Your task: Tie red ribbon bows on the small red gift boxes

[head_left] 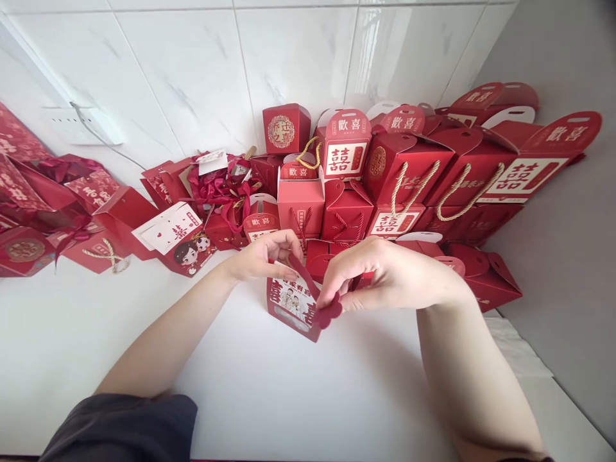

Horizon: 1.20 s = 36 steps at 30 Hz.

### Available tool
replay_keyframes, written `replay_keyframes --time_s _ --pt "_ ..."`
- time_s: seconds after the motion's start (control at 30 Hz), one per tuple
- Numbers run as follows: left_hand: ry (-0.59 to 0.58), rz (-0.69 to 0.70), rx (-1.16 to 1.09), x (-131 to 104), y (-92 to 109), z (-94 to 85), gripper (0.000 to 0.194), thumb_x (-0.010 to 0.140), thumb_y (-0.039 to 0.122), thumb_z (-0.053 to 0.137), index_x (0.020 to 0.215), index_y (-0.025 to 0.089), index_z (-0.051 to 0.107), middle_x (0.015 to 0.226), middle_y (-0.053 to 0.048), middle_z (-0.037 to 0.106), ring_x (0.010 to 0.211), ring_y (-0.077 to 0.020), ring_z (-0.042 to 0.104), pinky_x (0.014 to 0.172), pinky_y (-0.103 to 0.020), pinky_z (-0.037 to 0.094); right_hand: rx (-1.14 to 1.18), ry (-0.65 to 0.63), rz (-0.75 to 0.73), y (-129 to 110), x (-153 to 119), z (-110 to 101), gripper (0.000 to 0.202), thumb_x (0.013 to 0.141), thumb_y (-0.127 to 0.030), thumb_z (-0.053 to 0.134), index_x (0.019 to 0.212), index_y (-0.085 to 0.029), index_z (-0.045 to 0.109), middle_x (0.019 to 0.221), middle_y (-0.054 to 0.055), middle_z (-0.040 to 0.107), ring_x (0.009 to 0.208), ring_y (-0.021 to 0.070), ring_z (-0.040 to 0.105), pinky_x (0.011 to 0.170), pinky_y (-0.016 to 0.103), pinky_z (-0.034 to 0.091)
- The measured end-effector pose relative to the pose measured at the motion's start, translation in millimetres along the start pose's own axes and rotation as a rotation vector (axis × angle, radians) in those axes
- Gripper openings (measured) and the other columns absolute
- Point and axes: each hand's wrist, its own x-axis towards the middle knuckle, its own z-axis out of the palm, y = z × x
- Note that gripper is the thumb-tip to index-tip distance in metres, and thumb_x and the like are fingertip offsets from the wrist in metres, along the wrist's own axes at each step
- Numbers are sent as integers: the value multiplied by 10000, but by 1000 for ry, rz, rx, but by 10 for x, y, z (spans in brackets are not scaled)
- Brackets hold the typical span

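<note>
A small red and white box (292, 301) with printed figures and a clear window low on its front is held tilted over the white table. My left hand (274, 255) grips its upper left edge between thumb and fingers. On the right side, my right hand (373, 276) pinches a dark red scalloped flap of the box between thumb and fingers. The far side of the box is hidden behind the flap and my hands.
Red gift boxes (349, 160), some with rope handles, stand stacked along the tiled wall (298, 51). More red boxes and bags (26, 250) lie at the left. A cable (103, 138) runs from a wall socket. A grey wall (558, 269) bounds the right.
</note>
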Motion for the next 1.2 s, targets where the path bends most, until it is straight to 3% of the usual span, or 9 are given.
replay_keyframes --time_s 0.2,0.4,0.57,0.73,0.83,0.93,1.1,1.2 --pt "-85 -104 34 -23 40 -55 340 716 187 800 936 163 541 929 -52 681 818 -158 695 664 -241 556 -82 42 -46 -52 -95 -66 123 880 -234 678 933 -129 715 907 57 701 798 124 658 740 230 523" --pt "-188 14 347 -25 252 -62 78 748 216 777 776 153 740 992 -91 657 929 -179 641 818 -286 540 -238 5 36 -112 -231 -158 106 887 -250 661 918 -161 711 1064 80 662 892 150 644 793 247 500" --pt "-282 32 504 -11 389 16 71 774 217 751 834 212 789 1041 -78 579 953 -176 612 855 -279 529 -290 -150 164 -99 -191 -116 141 847 -144 601 948 -168 697 880 29 714 732 129 643 664 220 477" --pt "-219 130 735 -42 494 75 89 816 247 719 858 266 796 1239 -76 537 1169 -226 524 1026 -338 428 -225 -125 100 -95 -256 -106 111 789 -121 622 871 -181 668 941 50 726 842 154 674 705 232 501" --pt "-149 183 963 -119 598 120 122 862 301 673 885 320 791 1082 -58 610 1056 -204 550 933 -327 425 -121 -197 -19 -94 -323 -127 84 772 -117 667 820 -181 641 886 41 724 893 164 679 777 253 513" --pt "-186 168 1101 -197 672 188 197 939 301 561 972 312 755 834 -11 676 811 -155 600 819 -306 410 -76 -200 -52 -97 -321 -123 116 768 -72 653 829 -168 633 842 23 710 843 141 665 766 236 508" --pt "-178 34 1097 -250 706 306 238 968 229 453 1008 257 686 915 -4 712 822 -156 635 748 -268 419 -138 -114 21 -93 -235 -105 172 775 -37 594 908 -133 644 875 22 699 664 80 561 602 182 447" --pt "-160 -78 1032 -265 751 365 265 973 226 392 994 224 656 910 -20 686 790 -155 624 691 -255 421 -136 -105 9 -99 -215 -108 213 775 -12 562 928 -125 658 892 25 711 693 83 579 640 185 457"
